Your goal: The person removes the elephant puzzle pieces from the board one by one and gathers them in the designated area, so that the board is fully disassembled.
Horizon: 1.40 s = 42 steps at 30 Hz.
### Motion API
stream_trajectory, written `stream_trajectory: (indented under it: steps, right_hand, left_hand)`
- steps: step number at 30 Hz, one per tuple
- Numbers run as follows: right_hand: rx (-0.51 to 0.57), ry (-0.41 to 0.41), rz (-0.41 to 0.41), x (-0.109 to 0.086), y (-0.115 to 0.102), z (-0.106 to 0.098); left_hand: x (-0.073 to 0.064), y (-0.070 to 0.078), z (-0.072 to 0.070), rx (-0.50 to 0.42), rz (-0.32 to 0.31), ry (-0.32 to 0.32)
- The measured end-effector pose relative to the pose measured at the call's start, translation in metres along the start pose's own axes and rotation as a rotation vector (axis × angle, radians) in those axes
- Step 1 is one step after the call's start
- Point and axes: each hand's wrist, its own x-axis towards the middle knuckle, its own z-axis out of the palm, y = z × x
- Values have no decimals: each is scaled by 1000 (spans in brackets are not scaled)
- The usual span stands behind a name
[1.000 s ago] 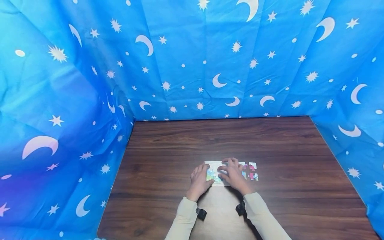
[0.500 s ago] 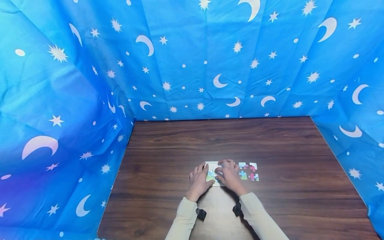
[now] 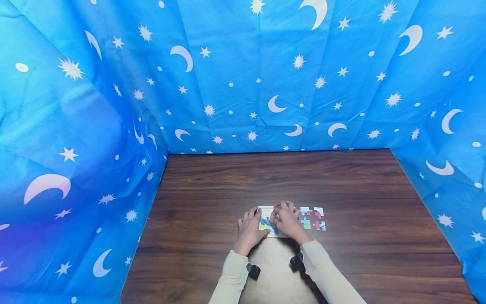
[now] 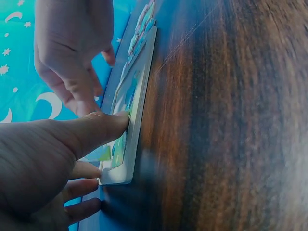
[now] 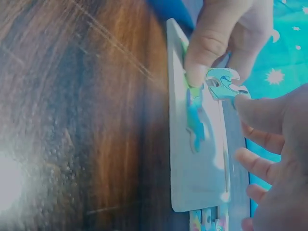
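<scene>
A pale puzzle tray lies on the table, with a few blue and green joined pieces in its left part. My left hand holds the tray's left end, the thumb pressing over the near side and the fingers along the left edge. Above the tray, my right hand pinches a light-blue puzzle piece between thumb and fingers. In the right wrist view this piece is tilted up, close beside the left thumb. From the head the right hand covers much of the tray.
Several loose puzzle pieces with pink, blue and green print lie just right of the tray. The dark wooden table is bordered by blue cloth with moons and stars at the back and both sides.
My right hand has moved left over the tray, uncovering the loose pieces on the right, and its fingers have drawn closer together. My left hand stays at the tray's left end.
</scene>
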Motion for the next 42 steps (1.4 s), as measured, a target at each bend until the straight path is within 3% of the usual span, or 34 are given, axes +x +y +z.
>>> stream_trajectory:
  steps: [11,29,37,42]
  right_hand:
    - [14,77,86,-20,8,-23]
    - [-28,104,186,-89,47,-74]
    - [-39,120,189,-106,66,-89]
    - [-68,92,240,-114,75,-94]
  left_hand:
    - [1,-2,2,13,23,5]
    - [2,-2,4,16,0,-10]
    - [4,-2,3,4,-2,-17]
    - [3,-1,5,7,-11,-28]
